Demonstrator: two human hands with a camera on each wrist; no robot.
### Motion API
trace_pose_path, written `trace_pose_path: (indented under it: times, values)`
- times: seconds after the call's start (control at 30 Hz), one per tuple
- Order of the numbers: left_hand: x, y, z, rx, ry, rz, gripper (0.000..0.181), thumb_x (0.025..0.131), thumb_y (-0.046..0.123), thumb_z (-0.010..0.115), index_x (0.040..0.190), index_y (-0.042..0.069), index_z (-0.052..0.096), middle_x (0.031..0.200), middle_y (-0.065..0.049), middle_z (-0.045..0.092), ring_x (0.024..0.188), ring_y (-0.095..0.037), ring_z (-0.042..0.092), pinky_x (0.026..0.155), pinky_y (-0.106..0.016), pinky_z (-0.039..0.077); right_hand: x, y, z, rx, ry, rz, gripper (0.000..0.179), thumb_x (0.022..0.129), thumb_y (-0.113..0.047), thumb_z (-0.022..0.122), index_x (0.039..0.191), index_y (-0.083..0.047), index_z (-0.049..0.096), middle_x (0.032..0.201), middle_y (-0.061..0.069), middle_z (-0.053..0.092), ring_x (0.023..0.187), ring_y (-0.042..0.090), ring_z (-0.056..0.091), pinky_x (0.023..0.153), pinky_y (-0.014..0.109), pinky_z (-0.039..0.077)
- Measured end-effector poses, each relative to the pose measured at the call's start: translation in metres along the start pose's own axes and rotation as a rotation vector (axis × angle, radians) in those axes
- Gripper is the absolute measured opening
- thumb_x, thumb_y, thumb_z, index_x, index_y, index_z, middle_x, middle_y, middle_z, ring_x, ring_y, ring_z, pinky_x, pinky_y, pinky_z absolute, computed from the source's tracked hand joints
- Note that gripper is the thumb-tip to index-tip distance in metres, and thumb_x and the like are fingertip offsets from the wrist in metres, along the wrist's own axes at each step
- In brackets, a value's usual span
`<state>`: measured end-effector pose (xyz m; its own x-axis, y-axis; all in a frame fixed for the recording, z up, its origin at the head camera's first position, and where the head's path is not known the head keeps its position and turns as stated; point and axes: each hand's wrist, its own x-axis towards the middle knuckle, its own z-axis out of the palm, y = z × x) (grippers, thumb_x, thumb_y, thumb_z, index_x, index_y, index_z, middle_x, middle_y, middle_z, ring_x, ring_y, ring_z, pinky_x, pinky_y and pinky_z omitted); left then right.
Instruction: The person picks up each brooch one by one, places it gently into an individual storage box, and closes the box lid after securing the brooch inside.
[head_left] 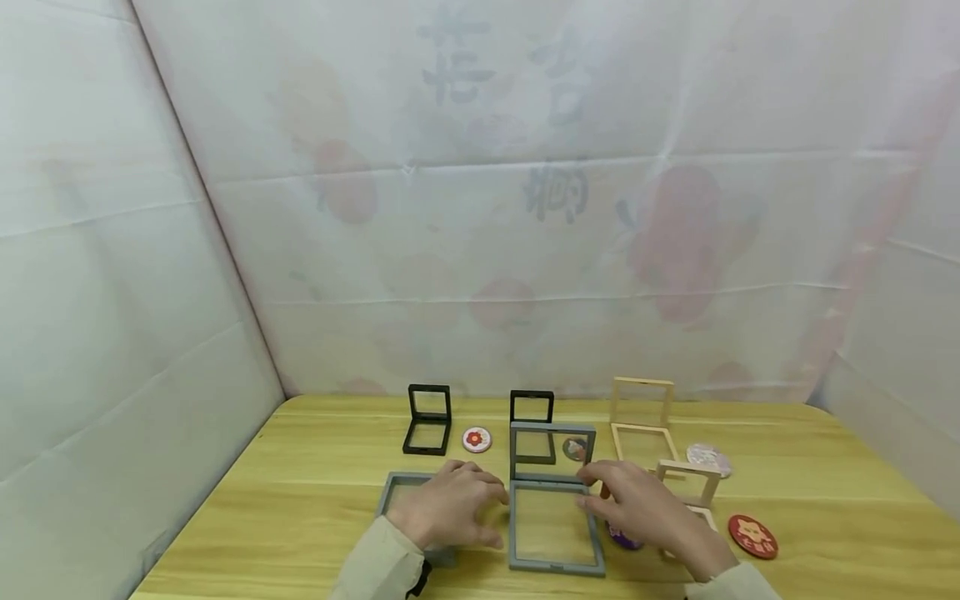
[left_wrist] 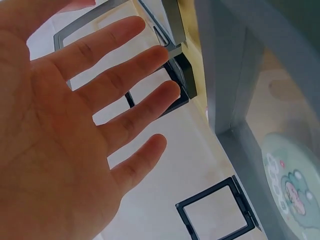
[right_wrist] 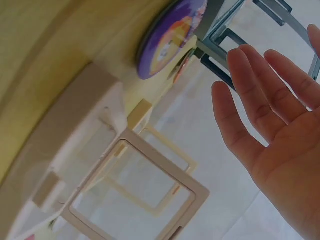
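A grey display frame [head_left: 557, 569] stands unfolded between my hands, its lid upright and its base flat on the table. My left hand [head_left: 457, 502] hovers left of it with fingers spread, partly over a second grey frame [head_left: 397, 480]. Inside that second frame lies a pale green round badge [left_wrist: 287, 187], hidden in the head view. By the right edge of the middle frame is my right hand [head_left: 641, 507], its fingers loosely extended and nothing held. Whether its fingertips touch the upright lid, I cannot tell. A purple round badge [head_left: 626, 537] shows partly beneath the right hand.
Two small black frames [head_left: 426, 451] [head_left: 531, 395] stand unfolded at the back. Right of them are a larger cream frame [head_left: 642, 382] and a smaller beige one [head_left: 688, 467]. Round badges lie about: a flower one [head_left: 477, 439], a pale one [head_left: 708, 459], a red one [head_left: 753, 536].
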<state>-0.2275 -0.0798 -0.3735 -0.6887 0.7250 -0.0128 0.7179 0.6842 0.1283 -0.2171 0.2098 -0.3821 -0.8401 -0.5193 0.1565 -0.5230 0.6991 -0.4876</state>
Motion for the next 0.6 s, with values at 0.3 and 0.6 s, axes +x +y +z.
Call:
trace_pose_path:
  times: [0.3,0.6]
  values:
    - [0.006,0.003,0.010,0.032,-0.021,0.025,0.042,0.082,0.048,0.082,0.118,0.027,0.074,0.130,0.013,0.064,0.120,-0.014,0.056,0.105,-0.041,0.041,-0.001,0.007,0.000,0.033,-0.004,0.005,0.033,0.097,-0.026,0.070,0.119,0.000,0.069,0.108,0.010,0.071,0.082,0.013,0.064,0.064,0.029,0.052]
    - [0.006,0.009,0.010,0.076,-0.051,-0.025,0.065,0.081,0.050,0.082,0.136,0.019,0.066,0.142,0.011,0.058,0.122,-0.014,0.056,0.104,-0.041,0.044,0.003,0.011,-0.001,0.023,-0.016,0.005,0.031,0.099,-0.026,0.068,0.117,-0.001,0.069,0.109,0.009,0.070,0.082,0.012,0.063,0.066,0.031,0.053]
